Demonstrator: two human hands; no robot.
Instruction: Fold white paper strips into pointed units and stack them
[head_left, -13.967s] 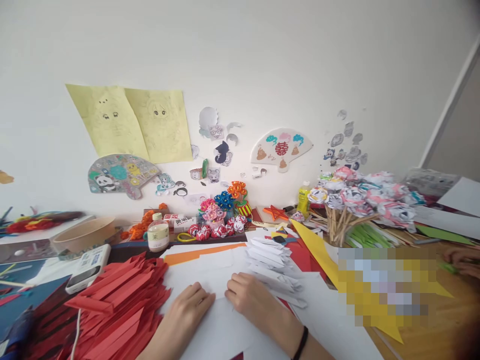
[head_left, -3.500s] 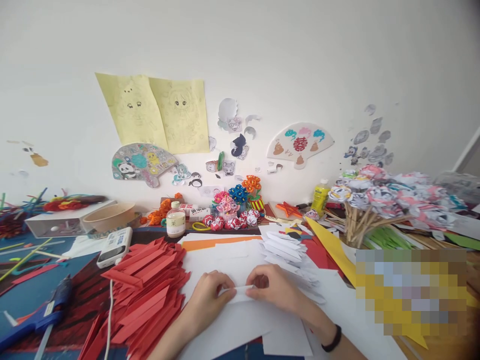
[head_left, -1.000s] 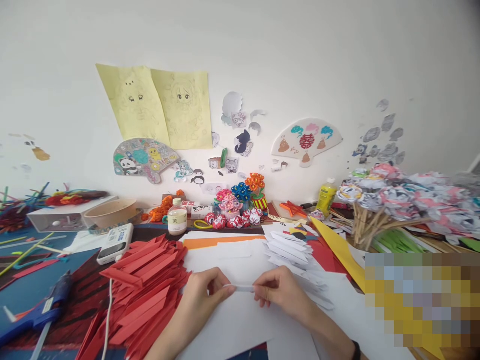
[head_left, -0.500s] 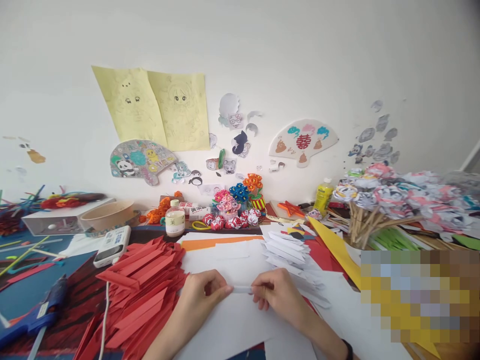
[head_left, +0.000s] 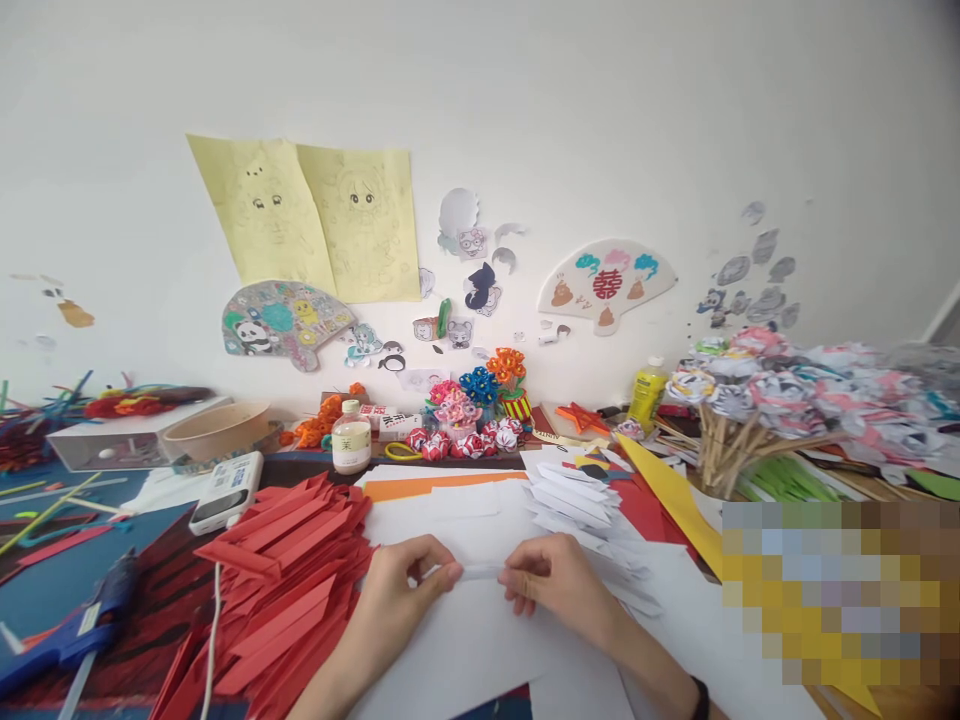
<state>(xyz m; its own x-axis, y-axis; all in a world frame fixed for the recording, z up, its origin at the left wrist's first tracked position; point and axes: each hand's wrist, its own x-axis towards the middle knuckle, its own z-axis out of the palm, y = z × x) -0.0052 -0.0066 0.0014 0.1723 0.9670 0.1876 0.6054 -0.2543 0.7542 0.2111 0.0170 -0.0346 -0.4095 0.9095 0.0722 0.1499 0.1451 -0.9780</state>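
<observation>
White paper strip (head_left: pixel 481 572) lies level across lower centre, left hand (head_left: pixel 397 590) and right hand (head_left: pixel 559 585) fingers pinched on opposite ends above the surface (head_left: pixel 465 650)

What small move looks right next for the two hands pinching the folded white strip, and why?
Probably lay the white paper strip onto the pile of folded white pieces. The left hand and right hand pinch its two ends above the white sheet; it already looks narrow and folded, like those stacked pieces.
</observation>
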